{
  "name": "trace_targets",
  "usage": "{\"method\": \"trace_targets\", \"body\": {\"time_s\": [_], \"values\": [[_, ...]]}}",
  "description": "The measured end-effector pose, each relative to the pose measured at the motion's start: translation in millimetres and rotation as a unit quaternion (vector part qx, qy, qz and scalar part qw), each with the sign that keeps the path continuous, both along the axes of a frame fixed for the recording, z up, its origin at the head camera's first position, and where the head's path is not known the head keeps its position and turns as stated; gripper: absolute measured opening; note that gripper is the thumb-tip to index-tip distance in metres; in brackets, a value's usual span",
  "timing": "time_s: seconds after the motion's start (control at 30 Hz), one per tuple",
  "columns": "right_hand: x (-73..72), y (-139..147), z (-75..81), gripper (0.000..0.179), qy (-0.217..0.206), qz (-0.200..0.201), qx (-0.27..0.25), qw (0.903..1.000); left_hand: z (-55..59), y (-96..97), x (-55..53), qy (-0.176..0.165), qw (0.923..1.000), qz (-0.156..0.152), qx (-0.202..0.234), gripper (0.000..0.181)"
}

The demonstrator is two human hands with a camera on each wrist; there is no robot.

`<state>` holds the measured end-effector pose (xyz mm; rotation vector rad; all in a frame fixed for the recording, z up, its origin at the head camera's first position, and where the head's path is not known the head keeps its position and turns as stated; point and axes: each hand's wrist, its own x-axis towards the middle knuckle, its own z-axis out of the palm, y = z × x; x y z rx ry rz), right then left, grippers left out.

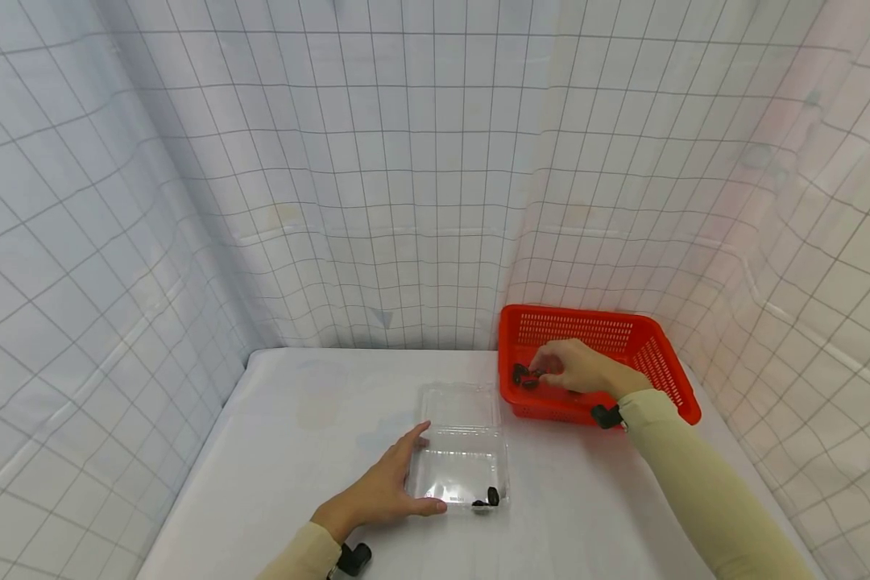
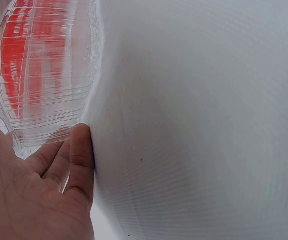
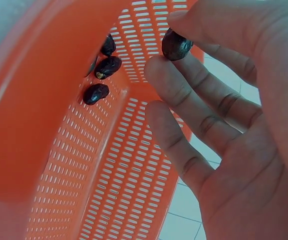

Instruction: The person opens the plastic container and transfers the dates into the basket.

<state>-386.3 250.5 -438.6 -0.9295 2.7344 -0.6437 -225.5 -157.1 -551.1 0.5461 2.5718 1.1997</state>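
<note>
My right hand (image 1: 576,366) is inside the red basket (image 1: 507,338), above its left part. In the right wrist view, thumb and fingers pinch one dark, shiny, wrinkled date (image 3: 176,46). Several more dates (image 3: 107,67) lie along the basket wall beside it. My left hand (image 1: 384,491) rests against the left side and near edge of a clear plastic box (image 1: 453,467), its fingers fairly straight and thumb spread. The box's hinged lid (image 1: 460,404) lies back, away from me. A few dates (image 1: 493,496) sit in the box's near right corner.
A white cloth covers the table (image 1: 312,435). White curtains with a grid pattern (image 1: 420,201) hang behind and along both sides. The basket stands at the back right, close to the curtain, to the right of the box.
</note>
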Motion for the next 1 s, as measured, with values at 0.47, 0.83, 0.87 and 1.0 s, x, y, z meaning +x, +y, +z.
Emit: {"method": "trace_targets", "body": {"time_s": [0.47, 0.83, 0.87, 1.0], "values": [[-0.4, 5.4, -4.3, 0.024, -0.010, -0.016, -0.003, 0.9998, 1.4, -0.7, 0.0, -0.001, 1.0000, -0.002, -0.001, 0.133], [12.1, 3.4, -1.4, 0.025, -0.005, -0.026, -0.012, 0.9996, 2.0, -1.6, -0.8, 0.000, 1.0000, -0.001, -0.001, 0.132], [13.5, 2.4, -0.8, 0.024, -0.003, -0.027, -0.013, 0.9995, 2.1, -1.6, -0.9, -0.001, 1.0000, -0.002, 0.000, 0.132], [20.4, -1.7, 2.1, 0.022, 0.002, -0.018, -0.018, 0.9997, 1.7, -1.8, -1.6, -0.002, 1.0000, -0.004, 0.000, 0.132]]}}
